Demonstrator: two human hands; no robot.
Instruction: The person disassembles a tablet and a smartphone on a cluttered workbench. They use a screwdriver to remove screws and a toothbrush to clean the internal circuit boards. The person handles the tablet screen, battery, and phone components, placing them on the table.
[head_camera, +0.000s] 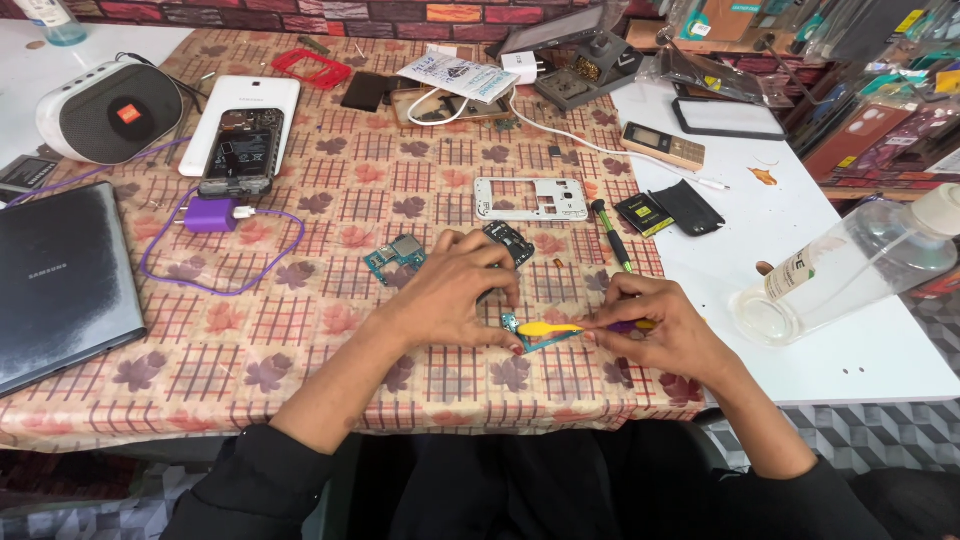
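My left hand (462, 290) presses down on a small teal circuit board (532, 337) lying on the patterned tablecloth. Fingertips pinch its left end. My right hand (662, 325) grips a small tool with a yellow tip and purple handle (560, 328), laid across that board. Another teal circuit board (394, 259) and a dark board (513, 241) lie just beyond my left hand. A white phone frame (531, 199) sits further back.
A green-handled screwdriver (611, 233), a battery (644, 213), an opened phone (240, 152) on a white tablet, a purple charger (212, 215) with cable, a dark laptop (58, 280), a white speaker (108, 110) and a tipped clear bottle (850, 270) surround the area.
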